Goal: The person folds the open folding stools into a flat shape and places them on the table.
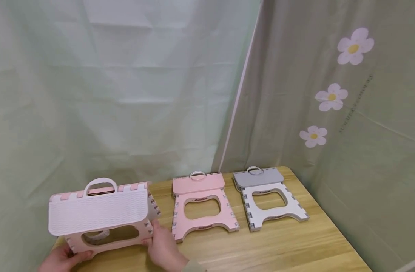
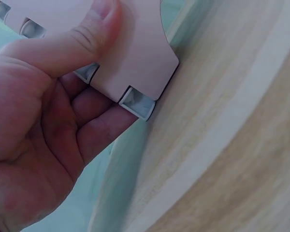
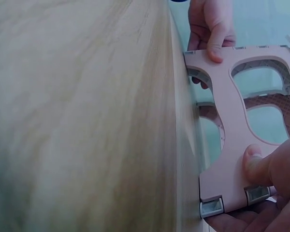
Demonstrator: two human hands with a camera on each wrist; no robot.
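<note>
A folding step stool [image 1: 98, 213] with a white textured top, pink legs and a white carry loop stands partly unfolded at the left of the table. My left hand [image 1: 62, 258] grips the lower left end of its near leg panel, thumb on the front face and fingers behind, as the left wrist view shows up close on the panel [image 2: 140, 63]. At the other end, my right hand [image 1: 164, 247] holds the same panel the same way. Both thumbs lie on the pink face [image 3: 227, 111] in the right wrist view. The far leg panel shows through the cutouts.
Right of the held stool lies a folded pink stool [image 1: 231, 217], flat on the wooden table [image 1: 261, 251]. Farther right is a folded white stool with a grey top [image 1: 295, 209]. A pale green curtain [image 1: 142, 94] hangs behind, and a flowered one [image 1: 374, 151] borders the right side.
</note>
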